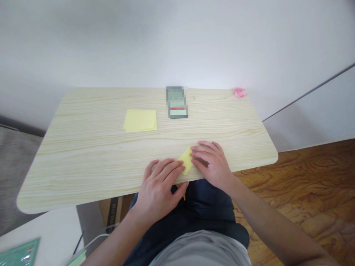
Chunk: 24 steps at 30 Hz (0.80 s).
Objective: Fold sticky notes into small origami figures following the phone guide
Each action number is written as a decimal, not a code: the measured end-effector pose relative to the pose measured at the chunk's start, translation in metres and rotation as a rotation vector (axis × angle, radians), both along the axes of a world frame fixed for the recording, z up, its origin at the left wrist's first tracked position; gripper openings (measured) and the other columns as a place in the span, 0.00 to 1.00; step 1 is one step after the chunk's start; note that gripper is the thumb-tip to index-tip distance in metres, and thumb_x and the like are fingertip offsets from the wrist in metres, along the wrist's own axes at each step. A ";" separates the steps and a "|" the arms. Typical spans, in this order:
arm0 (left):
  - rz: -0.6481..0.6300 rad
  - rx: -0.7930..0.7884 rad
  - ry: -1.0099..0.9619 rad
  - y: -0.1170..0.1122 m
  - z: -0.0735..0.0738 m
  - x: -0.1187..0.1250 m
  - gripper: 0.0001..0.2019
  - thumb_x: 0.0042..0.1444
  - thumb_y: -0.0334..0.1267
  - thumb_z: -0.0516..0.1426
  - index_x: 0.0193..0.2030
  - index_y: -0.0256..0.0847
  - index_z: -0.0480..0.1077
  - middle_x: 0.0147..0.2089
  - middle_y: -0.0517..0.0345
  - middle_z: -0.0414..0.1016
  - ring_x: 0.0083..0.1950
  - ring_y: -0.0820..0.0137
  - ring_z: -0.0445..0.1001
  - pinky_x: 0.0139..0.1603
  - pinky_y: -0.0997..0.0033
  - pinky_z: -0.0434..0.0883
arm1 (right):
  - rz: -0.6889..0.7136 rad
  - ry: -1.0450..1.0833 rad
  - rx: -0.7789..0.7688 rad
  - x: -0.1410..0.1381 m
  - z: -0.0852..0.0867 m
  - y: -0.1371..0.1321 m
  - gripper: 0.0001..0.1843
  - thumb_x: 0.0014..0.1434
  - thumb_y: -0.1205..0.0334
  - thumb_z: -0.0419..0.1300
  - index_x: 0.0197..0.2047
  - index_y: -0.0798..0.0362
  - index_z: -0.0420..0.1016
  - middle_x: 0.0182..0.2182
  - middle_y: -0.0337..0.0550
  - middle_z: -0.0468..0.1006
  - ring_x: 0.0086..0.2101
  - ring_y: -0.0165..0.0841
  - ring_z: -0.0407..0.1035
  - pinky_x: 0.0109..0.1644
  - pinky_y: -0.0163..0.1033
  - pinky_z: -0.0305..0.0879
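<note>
A small piece of folded yellow paper (pixel 186 161) lies slanted near the front edge of the table, between my two hands. My left hand (pixel 162 181) rests its fingertips on the paper's left side, the fingers stretched out and the thumb apart at the table edge. From the other side, my right hand (pixel 212 160) has its fingers bent, with thumb and fingertips close together at the paper's right edge. How the paper is folded beneath the fingertips is hidden.
Farther back on the pale wooden table (pixel 83 155) lie yellow paper sheets (pixel 140 120) and a blurred phone-like object (pixel 177 103). Pink folded paper (pixel 240 92) sits at the far right corner. A white surface with a green packet (pixel 20 254) is at lower left.
</note>
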<state>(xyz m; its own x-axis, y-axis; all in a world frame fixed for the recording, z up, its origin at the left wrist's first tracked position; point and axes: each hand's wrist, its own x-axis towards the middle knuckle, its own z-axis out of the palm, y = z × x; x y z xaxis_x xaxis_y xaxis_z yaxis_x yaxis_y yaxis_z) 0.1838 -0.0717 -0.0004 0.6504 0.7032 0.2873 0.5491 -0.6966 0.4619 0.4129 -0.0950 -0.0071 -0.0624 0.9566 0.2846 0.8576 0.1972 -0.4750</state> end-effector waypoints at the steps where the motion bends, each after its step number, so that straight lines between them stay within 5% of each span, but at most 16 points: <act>1: 0.001 0.000 -0.006 0.000 0.000 0.000 0.17 0.63 0.41 0.61 0.58 0.48 0.75 0.61 0.53 0.79 0.64 0.55 0.72 0.70 0.46 0.58 | 0.007 -0.012 0.003 0.000 0.000 0.000 0.08 0.67 0.59 0.63 0.49 0.42 0.82 0.55 0.38 0.82 0.63 0.42 0.67 0.69 0.57 0.51; 24: -0.054 -0.024 -0.013 0.004 0.000 -0.004 0.10 0.64 0.39 0.61 0.50 0.51 0.79 0.55 0.57 0.81 0.58 0.59 0.75 0.62 0.51 0.63 | 0.172 -0.029 0.015 0.008 0.002 -0.003 0.09 0.68 0.59 0.61 0.47 0.40 0.83 0.57 0.34 0.81 0.64 0.41 0.65 0.70 0.55 0.51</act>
<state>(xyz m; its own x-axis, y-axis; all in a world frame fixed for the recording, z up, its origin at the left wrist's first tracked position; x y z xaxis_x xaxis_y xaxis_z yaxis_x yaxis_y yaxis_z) 0.1795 -0.0677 -0.0006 0.6840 0.6737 0.2796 0.5048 -0.7139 0.4853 0.4204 -0.0980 -0.0050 -0.2332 0.9268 0.2945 0.8241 0.3491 -0.4461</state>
